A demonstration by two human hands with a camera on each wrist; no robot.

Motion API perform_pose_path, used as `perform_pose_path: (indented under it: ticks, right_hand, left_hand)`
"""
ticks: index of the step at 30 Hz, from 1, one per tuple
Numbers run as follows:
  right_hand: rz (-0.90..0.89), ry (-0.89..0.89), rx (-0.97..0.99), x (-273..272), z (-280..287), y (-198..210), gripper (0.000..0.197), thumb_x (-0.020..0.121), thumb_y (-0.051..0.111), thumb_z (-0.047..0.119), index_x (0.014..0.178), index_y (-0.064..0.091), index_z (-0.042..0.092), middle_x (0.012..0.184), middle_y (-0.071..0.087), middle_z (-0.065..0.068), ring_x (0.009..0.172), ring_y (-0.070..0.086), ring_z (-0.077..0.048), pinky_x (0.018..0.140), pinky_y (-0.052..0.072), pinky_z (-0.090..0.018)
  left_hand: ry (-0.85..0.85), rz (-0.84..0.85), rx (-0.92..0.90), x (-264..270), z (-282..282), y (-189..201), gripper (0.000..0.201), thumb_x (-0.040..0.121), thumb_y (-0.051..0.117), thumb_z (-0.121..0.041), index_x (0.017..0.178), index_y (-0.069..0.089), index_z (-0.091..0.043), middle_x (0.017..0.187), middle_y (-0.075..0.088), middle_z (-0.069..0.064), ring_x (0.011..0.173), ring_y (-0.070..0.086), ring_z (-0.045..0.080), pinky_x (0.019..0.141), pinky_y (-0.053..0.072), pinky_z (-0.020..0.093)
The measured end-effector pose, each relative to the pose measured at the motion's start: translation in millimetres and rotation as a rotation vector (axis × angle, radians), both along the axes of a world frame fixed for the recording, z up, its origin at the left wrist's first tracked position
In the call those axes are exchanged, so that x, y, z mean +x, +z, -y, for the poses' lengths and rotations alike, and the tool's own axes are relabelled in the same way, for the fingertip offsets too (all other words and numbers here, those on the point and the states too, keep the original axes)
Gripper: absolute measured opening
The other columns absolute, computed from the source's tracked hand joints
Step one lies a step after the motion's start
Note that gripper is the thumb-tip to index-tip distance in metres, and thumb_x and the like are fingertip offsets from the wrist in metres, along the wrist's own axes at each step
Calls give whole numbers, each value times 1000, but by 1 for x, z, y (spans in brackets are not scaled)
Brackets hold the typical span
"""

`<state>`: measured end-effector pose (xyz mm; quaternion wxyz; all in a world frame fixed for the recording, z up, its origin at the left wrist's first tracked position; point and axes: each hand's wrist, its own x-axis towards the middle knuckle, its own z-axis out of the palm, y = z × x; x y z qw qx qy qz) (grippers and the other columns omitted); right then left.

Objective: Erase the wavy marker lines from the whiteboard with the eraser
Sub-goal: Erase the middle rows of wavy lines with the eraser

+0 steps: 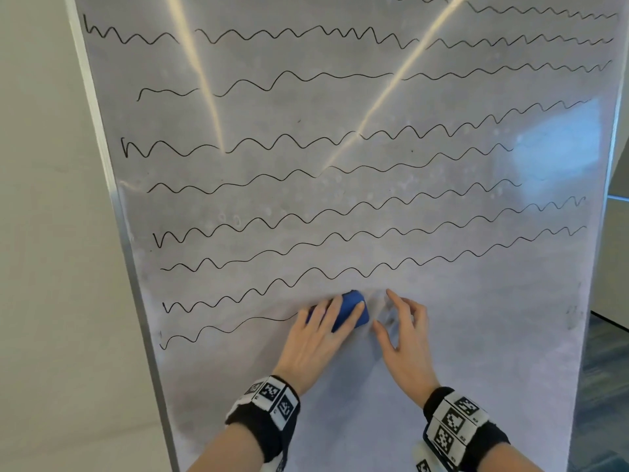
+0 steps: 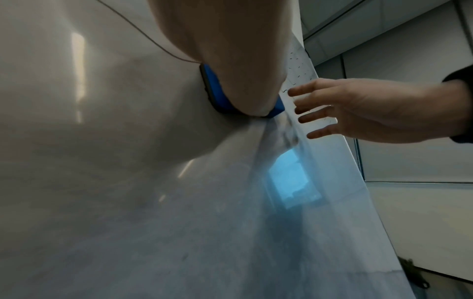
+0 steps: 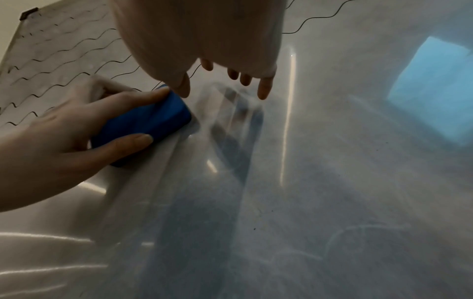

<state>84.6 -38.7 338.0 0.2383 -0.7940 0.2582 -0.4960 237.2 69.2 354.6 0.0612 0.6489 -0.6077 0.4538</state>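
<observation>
Left hand (image 1: 318,330) presses blue eraser (image 1: 352,310) flat on whiteboard (image 1: 442,335).

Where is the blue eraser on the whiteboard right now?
In the head view the eraser sits low on the whiteboard, near centre, held by the left hand at the right end of the bottom wavy line, just left of the right hand.

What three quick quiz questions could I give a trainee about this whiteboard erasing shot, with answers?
1. Which hand holds the blue eraser?
2. True or false: the lowest wavy line on the whiteboard is fully erased.
3. Is the right hand gripping anything: A yes, B no?

Key: 1. The left hand. 2. False; its left part remains, ending at the eraser. 3. B; its fingers are spread near the board.
</observation>
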Motion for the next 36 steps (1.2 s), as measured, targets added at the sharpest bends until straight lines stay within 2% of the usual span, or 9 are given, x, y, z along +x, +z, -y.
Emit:
perform_pose_path:
  ticks: [3,7,11,17,20,23,30,33,36]
  right_hand:
    - [-12,0,-9,3,-4,-2,60,88,62,15,141,36,20,123,32,4,117,37,-13,98,32,-24]
    - [-20,26,6,11,-13,-5,60,88,61,17,142,35,21,123,31,5,116,39,-15,97,32,-23]
    - [-9,36,11,15,-19,-4,60,89,61,18,142,35,22,124,31,5,117,38,-12,97,32,-21]
    - [22,36,-13,19,-24,-4,59,89,61,16,141,36,21,121,31,7,113,44,-19,99,42,-37]
    - [15,47,-1,24,-26,-3,58,89,59,16,142,35,25,121,30,8,114,43,-19,98,43,-43]
    - [3,48,0,29,-32,0,58,90,59,17,142,35,24,121,30,8,114,40,-16,96,44,-44]
    - [32,85,18,31,-45,4,56,90,58,15,141,36,21,122,31,5,115,42,-20,104,37,-39]
    - [25,97,13,28,-43,6,56,91,58,16,142,35,22,123,31,5,117,41,-18,103,36,-34]
    - [17,106,5,26,-42,8,56,91,58,19,142,34,23,123,30,7,118,39,-15,103,33,-30]
  left_hand:
    - [20,-25,-6,13,-24,-9,68,80,25,-1,143,39,-21,130,42,14,107,46,29,82,36,38]
    - [82,-58,-8,36,-66,-19,81,68,24,5,143,38,-21,129,42,15,105,46,31,81,36,38]
    - [107,-53,3,35,-65,-15,81,66,25,3,142,39,-21,129,42,16,104,45,32,82,33,39]
    - [-16,-7,127,19,-28,6,86,65,68,-8,144,37,-23,130,43,14,109,47,28,83,33,38]
    - [-27,50,132,29,-38,8,67,80,40,-2,144,38,-22,130,42,14,109,46,28,84,32,38]
    - [42,42,152,46,-66,9,72,78,18,0,144,38,-23,129,43,13,108,44,28,84,33,38]
    - [115,-13,162,47,-80,11,78,72,20,1,145,35,-25,129,44,11,105,48,29,78,43,40]
    - [117,7,193,28,-57,15,78,72,34,-2,146,36,-25,131,45,11,106,48,28,82,35,40]
    - [117,17,246,16,-45,22,79,72,31,-1,147,38,-25,133,44,12,111,46,29,84,33,39]
